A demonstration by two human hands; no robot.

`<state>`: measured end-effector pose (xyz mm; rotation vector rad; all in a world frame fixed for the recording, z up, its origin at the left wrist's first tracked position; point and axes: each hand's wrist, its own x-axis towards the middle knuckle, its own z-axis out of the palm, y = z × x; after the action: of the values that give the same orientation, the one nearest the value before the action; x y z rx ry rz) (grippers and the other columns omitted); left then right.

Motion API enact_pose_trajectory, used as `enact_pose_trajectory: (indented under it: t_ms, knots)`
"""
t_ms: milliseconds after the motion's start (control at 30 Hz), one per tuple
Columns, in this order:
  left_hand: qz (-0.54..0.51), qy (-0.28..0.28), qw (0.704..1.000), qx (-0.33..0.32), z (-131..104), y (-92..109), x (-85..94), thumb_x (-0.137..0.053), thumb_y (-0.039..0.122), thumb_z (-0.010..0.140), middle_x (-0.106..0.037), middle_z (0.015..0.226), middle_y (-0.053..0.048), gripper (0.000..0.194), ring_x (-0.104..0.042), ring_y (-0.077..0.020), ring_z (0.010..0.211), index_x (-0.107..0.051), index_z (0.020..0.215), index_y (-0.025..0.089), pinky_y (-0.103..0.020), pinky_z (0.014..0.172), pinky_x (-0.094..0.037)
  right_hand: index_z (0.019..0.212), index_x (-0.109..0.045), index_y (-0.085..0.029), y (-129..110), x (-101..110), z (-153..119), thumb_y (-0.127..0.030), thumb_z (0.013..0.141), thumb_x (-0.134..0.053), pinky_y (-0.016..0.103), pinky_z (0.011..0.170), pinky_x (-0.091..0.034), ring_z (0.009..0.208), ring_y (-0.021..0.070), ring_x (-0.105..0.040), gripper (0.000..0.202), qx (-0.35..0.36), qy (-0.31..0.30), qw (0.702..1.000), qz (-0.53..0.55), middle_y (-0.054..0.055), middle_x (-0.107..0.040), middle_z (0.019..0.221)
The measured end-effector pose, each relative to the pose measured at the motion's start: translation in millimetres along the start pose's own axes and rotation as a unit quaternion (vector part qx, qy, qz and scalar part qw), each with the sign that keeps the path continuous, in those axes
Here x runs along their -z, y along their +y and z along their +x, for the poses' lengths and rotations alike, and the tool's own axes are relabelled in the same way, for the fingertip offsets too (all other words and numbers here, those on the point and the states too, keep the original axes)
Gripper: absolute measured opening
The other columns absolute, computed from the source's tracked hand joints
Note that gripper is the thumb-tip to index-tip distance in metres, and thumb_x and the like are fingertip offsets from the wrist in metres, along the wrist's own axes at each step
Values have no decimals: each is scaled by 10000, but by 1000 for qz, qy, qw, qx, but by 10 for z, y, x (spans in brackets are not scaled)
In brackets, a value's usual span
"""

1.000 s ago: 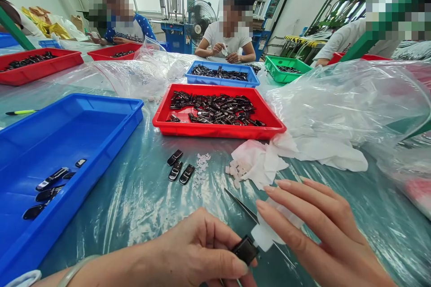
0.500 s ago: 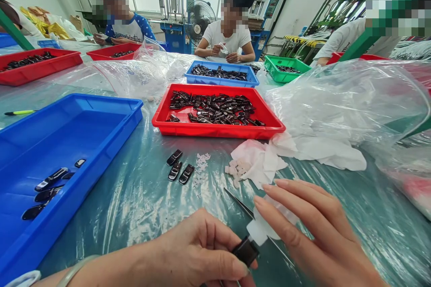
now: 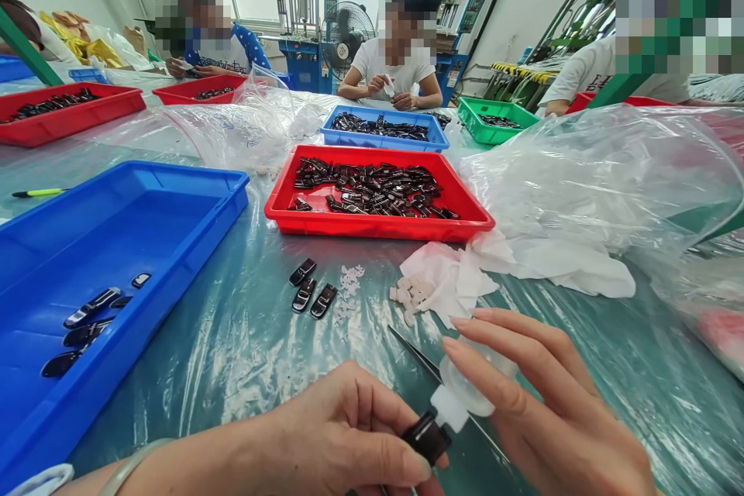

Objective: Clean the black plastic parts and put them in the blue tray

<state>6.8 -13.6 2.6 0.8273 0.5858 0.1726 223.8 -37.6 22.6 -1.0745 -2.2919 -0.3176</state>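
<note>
Leaning in from beside the bench [image 3: 244, 380], I see the left hand [image 3: 349, 434] pinching a small black piece [image 3: 428, 440] between thumb and fingers, low in front of the person; the right hand [image 3: 552, 395] grips a translucent white bottle [image 3: 468, 395], long fingers laid over its side (the thumb is out of my sight); the bottle's square white tip points at the end of the black piece, though I can't tell whether they touch; a pair of tweezers [image 3: 417, 353] slants behind the bottle, points toward the far side; beyond the hands three black clips [image 3: 323, 301] lie beside pale scraps [image 3: 350, 280], with a crumpled white cloth [image 3: 456, 279] to their right; farther off sits a red tray [image 3: 384, 227] heaped with similar dark parts; at the left, a blue tray [image 3: 128, 205] holds a few more.
</note>
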Motion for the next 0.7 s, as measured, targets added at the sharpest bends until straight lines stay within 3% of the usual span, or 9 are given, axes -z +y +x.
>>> enact_pose_trajectory:
  t_ms: [267, 433, 700]
  knots:
    - [-13, -4, 1000, -2, 21, -8, 20, -656, 293, 724, -693, 878, -110, 274, -589, -53, 601, -678, 930, 114, -98, 525, -441, 1090, -562, -204, -2, 33, -24, -24, 837, -408, 363, 862, -469, 1117, 228, -473, 346, -9, -20, 1000, 11, 91, -569, 1080]
    - [-11, -5, 1000, -1, 21, -8, 24, -647, 278, 731, -692, 891, -113, 271, -598, -57, 615, -674, 946, 115, -102, 536, -448, 1077, -566, -249, -10, 1, -46, -30, 850, -380, 383, 848, -467, 1103, 227, -483, 366, -35, 0, 999, 19, 72, -580, 1064]
    - [-23, -2, 1000, 8, 33, -2, 24, -664, 293, 709, -694, 859, -106, 270, -618, -77, 623, -677, 917, 121, -116, 531, -460, 1150, -548, -223, 14, 63, -96, -67, 867, -396, 431, 917, -418, 1155, 255, -437, 357, -16, -40, 999, 24, 86, -537, 1153]
